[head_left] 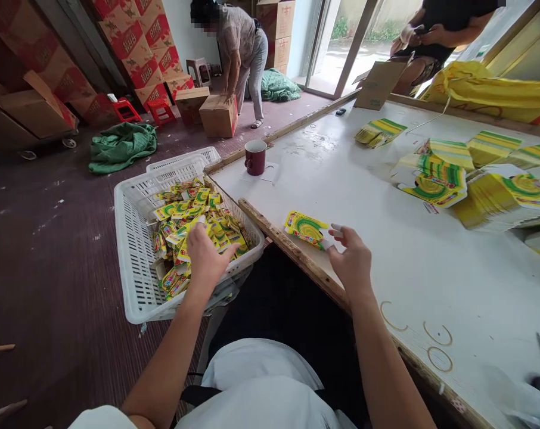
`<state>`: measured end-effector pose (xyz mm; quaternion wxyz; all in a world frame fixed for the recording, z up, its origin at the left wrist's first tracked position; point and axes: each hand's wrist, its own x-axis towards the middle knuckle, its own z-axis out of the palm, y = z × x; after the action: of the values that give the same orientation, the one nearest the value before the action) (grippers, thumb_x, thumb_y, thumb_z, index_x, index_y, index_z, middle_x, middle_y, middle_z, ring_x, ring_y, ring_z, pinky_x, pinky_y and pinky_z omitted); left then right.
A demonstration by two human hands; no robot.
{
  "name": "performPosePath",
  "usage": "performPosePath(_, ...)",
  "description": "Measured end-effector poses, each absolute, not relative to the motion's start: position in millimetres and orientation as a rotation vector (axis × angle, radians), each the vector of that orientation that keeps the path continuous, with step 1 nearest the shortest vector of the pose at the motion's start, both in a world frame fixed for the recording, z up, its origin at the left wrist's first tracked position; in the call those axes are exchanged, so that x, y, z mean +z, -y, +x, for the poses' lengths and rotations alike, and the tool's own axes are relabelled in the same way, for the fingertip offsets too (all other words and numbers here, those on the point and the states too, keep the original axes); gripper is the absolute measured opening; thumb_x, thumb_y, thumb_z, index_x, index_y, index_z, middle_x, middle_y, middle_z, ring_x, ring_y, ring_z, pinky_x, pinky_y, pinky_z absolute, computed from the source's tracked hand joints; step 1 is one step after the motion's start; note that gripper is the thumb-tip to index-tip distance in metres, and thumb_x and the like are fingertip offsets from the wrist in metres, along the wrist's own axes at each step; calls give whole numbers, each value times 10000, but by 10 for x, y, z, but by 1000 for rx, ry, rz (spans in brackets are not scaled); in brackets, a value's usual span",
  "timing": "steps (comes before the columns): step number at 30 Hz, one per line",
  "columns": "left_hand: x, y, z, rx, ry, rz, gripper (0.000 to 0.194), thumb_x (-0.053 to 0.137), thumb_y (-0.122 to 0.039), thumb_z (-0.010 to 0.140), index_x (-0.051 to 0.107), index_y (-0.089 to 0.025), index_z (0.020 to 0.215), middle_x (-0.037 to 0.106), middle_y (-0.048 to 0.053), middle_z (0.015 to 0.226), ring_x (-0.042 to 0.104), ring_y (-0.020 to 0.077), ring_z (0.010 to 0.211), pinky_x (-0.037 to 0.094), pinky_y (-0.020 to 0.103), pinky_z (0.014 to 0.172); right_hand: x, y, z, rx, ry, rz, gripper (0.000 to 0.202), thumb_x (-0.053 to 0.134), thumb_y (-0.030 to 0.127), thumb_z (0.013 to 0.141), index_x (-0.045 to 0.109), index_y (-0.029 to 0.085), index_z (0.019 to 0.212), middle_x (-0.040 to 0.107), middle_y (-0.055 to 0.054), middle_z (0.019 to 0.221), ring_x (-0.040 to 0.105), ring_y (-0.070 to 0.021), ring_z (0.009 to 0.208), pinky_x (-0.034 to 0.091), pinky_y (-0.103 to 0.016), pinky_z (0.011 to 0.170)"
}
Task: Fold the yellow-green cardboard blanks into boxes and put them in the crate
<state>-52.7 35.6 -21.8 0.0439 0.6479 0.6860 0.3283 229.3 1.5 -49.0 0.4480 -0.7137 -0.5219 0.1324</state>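
Note:
My left hand (206,253) is over the white plastic basket (133,262), thumb apart from the fingers and nothing visible in its grasp. Below it, a heap of small yellow-and-green cartons (219,232) fills much of the basket. My right hand (351,259) is at the table's near edge, with thumb and fingers about the right end of one small yellow carton (306,228). That carton has a green ring pattern, and its end near my fingers looks white and flap-like. White covers show on some fingertips of both hands.
A maroon mug (255,159) stands near the table edge. Stacks of flat yellow cartons (489,196) lie at the right, and rubber bands (440,358) nearer me. A wooden strip (292,253) edges the table. One person (241,47) bends over a cardboard box (219,116); another (444,36) is beyond the table.

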Motion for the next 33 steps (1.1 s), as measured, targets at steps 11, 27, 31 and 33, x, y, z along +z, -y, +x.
performPosePath(11, -384, -76, -190, 814, -1441, 1958, 440, 736, -284, 796, 564, -212, 1194, 650, 99, 1199, 605, 279, 1167, 480, 464, 1024, -637, -200, 2199, 347, 1277, -1808, 319, 551, 139, 640, 561, 214, 950, 665, -101, 916, 607, -292, 891, 487, -507, 850)
performPosePath(27, -64, 81, 436, 1273, -885, 1254, 623, 375, -729, 892, 716, -220, 1008, 757, 87, 914, 675, 290, 1083, 542, 437, 973, -139, 419, 1517, 1221, 880, -1103, 433, 838, 244, 595, 520, 265, 888, 589, 60, 768, 589, -113, 688, 550, -256, 644)
performPosePath(31, -45, 113, 409, 1336, -961, 1420, 668, 384, -780, 848, 728, -230, 1008, 761, 89, 879, 680, 304, 1057, 544, 434, 983, -191, 439, 1402, 1147, 834, -1122, 406, 834, 261, 622, 497, 257, 849, 593, 57, 764, 583, -113, 693, 531, -247, 642)
performPosePath(33, -70, 125, 390, 1342, -963, 1416, 677, 376, -782, 849, 731, -227, 1004, 761, 91, 887, 677, 306, 1067, 531, 436, 1006, -189, 445, 1410, 1149, 872, -1137, 379, 810, 273, 650, 484, 256, 842, 579, 62, 741, 561, -107, 649, 502, -234, 587)
